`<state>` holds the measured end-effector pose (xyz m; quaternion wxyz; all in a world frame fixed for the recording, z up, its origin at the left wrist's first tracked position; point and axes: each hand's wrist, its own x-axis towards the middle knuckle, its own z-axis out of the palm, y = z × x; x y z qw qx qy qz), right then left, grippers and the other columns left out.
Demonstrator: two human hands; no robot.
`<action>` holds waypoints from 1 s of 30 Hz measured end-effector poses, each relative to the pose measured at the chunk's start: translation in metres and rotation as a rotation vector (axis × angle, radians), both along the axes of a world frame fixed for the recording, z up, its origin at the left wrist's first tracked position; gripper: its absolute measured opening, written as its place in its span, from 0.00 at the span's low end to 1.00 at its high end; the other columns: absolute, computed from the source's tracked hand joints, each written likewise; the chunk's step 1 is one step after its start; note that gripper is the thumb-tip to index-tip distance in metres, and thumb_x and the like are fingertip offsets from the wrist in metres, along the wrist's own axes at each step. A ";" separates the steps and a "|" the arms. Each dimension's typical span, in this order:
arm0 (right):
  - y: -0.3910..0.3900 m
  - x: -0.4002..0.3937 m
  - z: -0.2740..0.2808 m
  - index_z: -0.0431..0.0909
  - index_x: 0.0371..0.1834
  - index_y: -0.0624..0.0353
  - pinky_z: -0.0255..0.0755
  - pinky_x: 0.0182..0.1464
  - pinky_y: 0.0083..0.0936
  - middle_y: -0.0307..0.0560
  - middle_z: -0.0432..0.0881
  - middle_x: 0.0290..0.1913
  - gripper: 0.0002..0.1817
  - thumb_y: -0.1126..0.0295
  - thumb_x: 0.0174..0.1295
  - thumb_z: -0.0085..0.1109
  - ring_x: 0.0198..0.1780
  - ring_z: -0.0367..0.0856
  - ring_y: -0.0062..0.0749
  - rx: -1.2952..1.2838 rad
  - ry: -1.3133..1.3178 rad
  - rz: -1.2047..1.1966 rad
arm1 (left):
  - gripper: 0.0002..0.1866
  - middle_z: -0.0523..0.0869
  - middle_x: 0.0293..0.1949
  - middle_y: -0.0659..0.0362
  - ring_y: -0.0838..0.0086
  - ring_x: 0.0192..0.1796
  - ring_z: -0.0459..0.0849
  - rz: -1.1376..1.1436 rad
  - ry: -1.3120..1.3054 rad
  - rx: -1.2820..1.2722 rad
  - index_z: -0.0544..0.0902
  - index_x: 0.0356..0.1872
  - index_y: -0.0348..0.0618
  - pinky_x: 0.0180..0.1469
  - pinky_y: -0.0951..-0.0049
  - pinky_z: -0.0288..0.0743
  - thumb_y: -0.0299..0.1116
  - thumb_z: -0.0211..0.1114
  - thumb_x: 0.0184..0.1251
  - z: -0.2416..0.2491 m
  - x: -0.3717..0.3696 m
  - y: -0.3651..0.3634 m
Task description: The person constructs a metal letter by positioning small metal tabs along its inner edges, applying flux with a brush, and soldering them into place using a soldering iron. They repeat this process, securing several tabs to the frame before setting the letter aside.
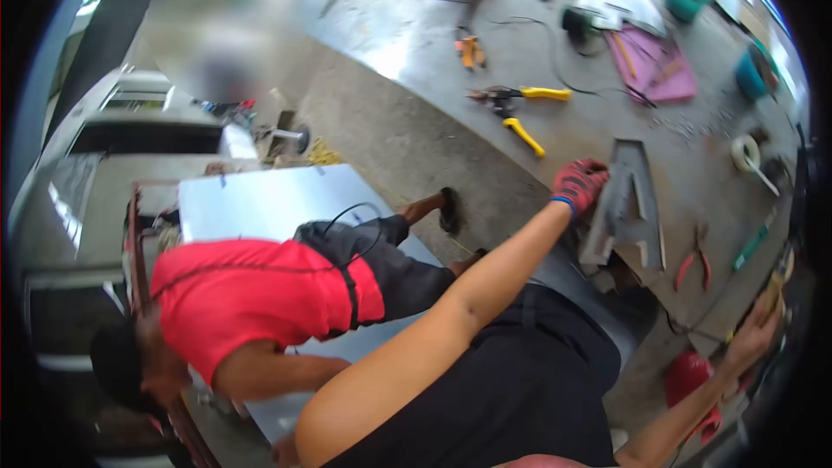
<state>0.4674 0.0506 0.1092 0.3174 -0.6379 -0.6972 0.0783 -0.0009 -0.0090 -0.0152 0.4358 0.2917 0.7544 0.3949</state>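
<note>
The letter (626,199) is laid by the near edge of the bench (416,43), apparently being steadied by the curled left hand (580,185). Whether it is gripped, or anything is held by the right hand (752,340), cannot be told. Next, firm support seems called for.

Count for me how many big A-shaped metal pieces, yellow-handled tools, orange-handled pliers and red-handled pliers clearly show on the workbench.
A-shaped metal piece: 1
Yellow-handled tool: 1
Orange-handled pliers: 1
Red-handled pliers: 1
Total: 4
</note>
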 end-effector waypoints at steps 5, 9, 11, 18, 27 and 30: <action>0.008 0.019 -0.001 0.80 0.62 0.64 0.79 0.54 0.37 0.62 0.88 0.50 0.23 0.58 0.74 0.65 0.51 0.89 0.50 0.022 -0.001 -0.299 | 0.19 0.92 0.41 0.56 0.76 0.30 0.85 0.026 -0.206 -0.134 0.88 0.58 0.44 0.33 0.71 0.81 0.39 0.72 0.70 0.002 -0.007 0.001; 0.019 0.040 -0.038 0.81 0.61 0.60 0.79 0.52 0.40 0.62 0.88 0.47 0.23 0.56 0.72 0.66 0.49 0.88 0.58 0.039 0.104 -0.370 | 0.19 0.90 0.41 0.59 0.76 0.24 0.82 0.079 -0.220 -0.212 0.85 0.61 0.48 0.27 0.72 0.78 0.38 0.72 0.72 0.005 -0.007 0.006; 0.023 0.047 -0.056 0.82 0.61 0.60 0.79 0.51 0.43 0.62 0.88 0.48 0.24 0.53 0.72 0.65 0.50 0.88 0.60 0.028 0.098 -0.381 | 0.18 0.89 0.42 0.59 0.76 0.24 0.82 0.073 -0.236 -0.218 0.85 0.61 0.48 0.27 0.72 0.78 0.38 0.71 0.72 0.007 -0.004 0.006; 0.048 0.050 -0.114 0.82 0.60 0.57 0.78 0.52 0.46 0.63 0.88 0.48 0.26 0.48 0.73 0.63 0.51 0.86 0.64 -0.039 0.146 -0.317 | 0.19 0.90 0.43 0.57 0.74 0.27 0.84 0.086 -0.227 -0.220 0.85 0.61 0.48 0.30 0.71 0.80 0.38 0.72 0.72 -0.004 -0.008 0.008; 0.061 0.065 -0.149 0.81 0.61 0.66 0.75 0.59 0.44 0.64 0.84 0.54 0.33 0.45 0.70 0.65 0.57 0.83 0.59 -0.069 -0.060 -0.226 | 0.20 0.92 0.48 0.54 0.73 0.31 0.87 0.073 -0.204 -0.183 0.86 0.59 0.41 0.35 0.70 0.83 0.38 0.73 0.70 0.016 -0.001 0.004; 0.064 0.076 -0.152 0.82 0.61 0.66 0.75 0.60 0.45 0.65 0.82 0.54 0.33 0.44 0.70 0.65 0.56 0.82 0.58 -0.104 -0.086 -0.198 | 0.20 0.92 0.48 0.53 0.73 0.31 0.87 0.074 -0.211 -0.193 0.86 0.60 0.41 0.36 0.70 0.83 0.37 0.73 0.70 0.023 0.002 0.007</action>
